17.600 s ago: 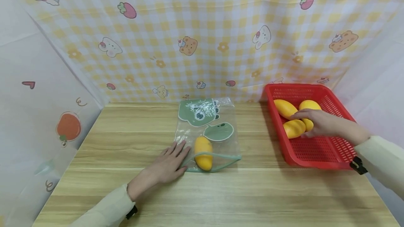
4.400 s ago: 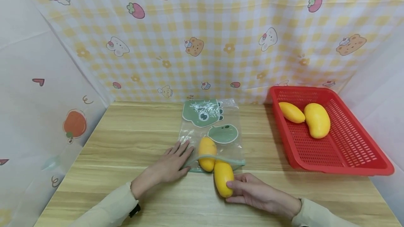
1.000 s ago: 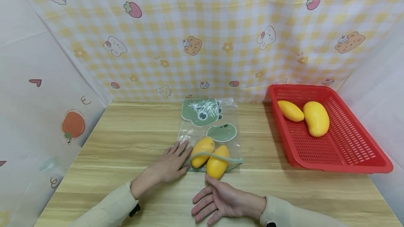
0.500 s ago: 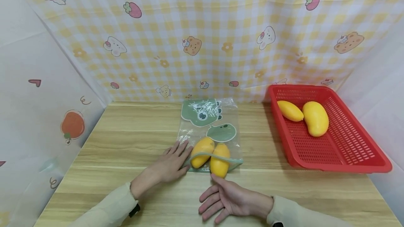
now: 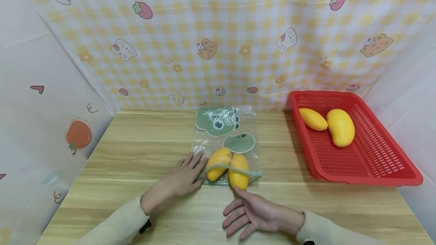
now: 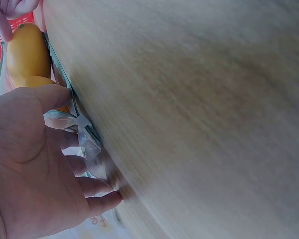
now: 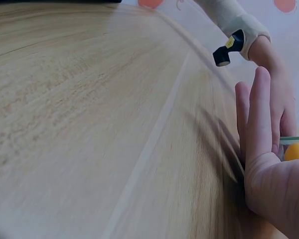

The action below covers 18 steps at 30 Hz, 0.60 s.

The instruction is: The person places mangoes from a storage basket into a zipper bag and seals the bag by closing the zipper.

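Note:
A clear zip bag (image 5: 253, 139) with green dinosaur prints lies flat on the table, its green-edged mouth facing me. Inside on the left is one yellow mango (image 5: 219, 157). The second mango (image 5: 239, 179) lies beside it, its near end sticking out past the mouth. My left hand (image 5: 182, 177) rests with spread fingers on the bag's left edge; its thumb sits by the mouth in the left wrist view. My right hand (image 5: 260, 211) has its fingers extended, and the thumb tip touches the near end of the second mango.
A red perforated plastic basket (image 5: 368, 180) stands on the right of the table. Two mangoes lie in it, a smaller mango (image 5: 313, 119) and a larger curved mango (image 5: 340, 127). A checked cloth (image 5: 238, 75) hangs behind the table.
Over the last second the right hand has shifted right, and the second mango has turned straighter and slid slightly deeper into the bag. Earlier this hand gripped that mango. The left hand stays put.

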Each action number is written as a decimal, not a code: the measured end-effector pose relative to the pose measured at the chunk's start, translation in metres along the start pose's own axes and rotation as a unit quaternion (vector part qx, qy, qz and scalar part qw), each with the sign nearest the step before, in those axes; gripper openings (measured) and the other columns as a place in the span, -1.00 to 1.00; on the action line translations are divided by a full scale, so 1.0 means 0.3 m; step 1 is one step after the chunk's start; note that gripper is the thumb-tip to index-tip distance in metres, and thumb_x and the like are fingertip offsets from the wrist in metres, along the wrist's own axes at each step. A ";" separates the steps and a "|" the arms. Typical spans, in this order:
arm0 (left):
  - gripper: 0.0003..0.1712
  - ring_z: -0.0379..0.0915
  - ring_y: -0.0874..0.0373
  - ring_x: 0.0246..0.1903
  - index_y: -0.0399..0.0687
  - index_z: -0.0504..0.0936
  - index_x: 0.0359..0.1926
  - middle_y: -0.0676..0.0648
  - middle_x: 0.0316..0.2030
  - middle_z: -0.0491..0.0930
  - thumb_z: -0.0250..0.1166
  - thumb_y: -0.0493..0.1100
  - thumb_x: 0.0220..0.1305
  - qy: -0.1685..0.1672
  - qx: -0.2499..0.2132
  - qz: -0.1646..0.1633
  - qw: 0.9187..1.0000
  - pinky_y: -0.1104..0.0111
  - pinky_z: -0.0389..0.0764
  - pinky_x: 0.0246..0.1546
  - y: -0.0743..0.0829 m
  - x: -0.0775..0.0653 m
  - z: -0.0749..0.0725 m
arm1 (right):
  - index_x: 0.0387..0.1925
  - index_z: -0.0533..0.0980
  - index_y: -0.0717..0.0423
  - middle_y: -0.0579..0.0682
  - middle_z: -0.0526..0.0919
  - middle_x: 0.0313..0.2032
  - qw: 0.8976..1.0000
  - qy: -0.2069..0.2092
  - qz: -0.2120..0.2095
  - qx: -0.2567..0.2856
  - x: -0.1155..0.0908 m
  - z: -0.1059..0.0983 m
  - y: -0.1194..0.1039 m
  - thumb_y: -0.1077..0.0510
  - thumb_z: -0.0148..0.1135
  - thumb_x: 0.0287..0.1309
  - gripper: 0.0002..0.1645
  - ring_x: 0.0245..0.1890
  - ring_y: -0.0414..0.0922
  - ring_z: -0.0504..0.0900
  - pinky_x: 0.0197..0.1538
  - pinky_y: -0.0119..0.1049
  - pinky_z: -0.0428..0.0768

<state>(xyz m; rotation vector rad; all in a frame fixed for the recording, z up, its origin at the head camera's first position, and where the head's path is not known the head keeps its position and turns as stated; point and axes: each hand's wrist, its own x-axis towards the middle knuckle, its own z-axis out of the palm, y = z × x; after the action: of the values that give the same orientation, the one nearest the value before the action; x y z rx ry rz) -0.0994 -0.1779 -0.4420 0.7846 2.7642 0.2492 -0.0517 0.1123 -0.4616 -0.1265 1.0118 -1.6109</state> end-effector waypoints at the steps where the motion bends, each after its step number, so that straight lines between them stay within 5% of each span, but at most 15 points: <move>1: -0.22 -0.19 -0.33 0.50 -0.13 0.11 0.59 -0.25 0.57 -0.08 0.06 0.13 0.56 0.000 0.000 0.000 1.000 -0.15 0.07 0.41 0.000 0.000 0.000 | 0.16 0.45 0.32 0.28 0.67 0.03 1.000 0.002 0.000 -0.001 -0.003 -0.002 0.000 -0.40 -0.37 0.53 -0.10 -0.02 0.09 0.71 -0.21 -0.19 0.73; 18: -0.23 -0.19 -0.33 0.50 -0.15 0.12 0.59 -0.26 0.57 -0.07 0.07 0.12 0.56 -0.001 -0.002 0.000 1.000 -0.16 0.08 0.40 0.003 -0.004 -0.004 | 0.13 0.45 0.34 0.28 0.68 0.01 0.999 0.040 -0.019 -0.020 -0.035 -0.035 -0.006 -0.36 -0.30 0.55 -0.16 -0.03 0.12 0.71 -0.20 -0.15 0.74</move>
<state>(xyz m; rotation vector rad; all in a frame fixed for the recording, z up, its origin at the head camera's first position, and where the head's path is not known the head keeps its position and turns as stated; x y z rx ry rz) -0.0985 -0.1779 -0.4403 0.7843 2.7608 0.2537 -0.0556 0.1268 -0.4626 -0.1089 1.1092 -1.6411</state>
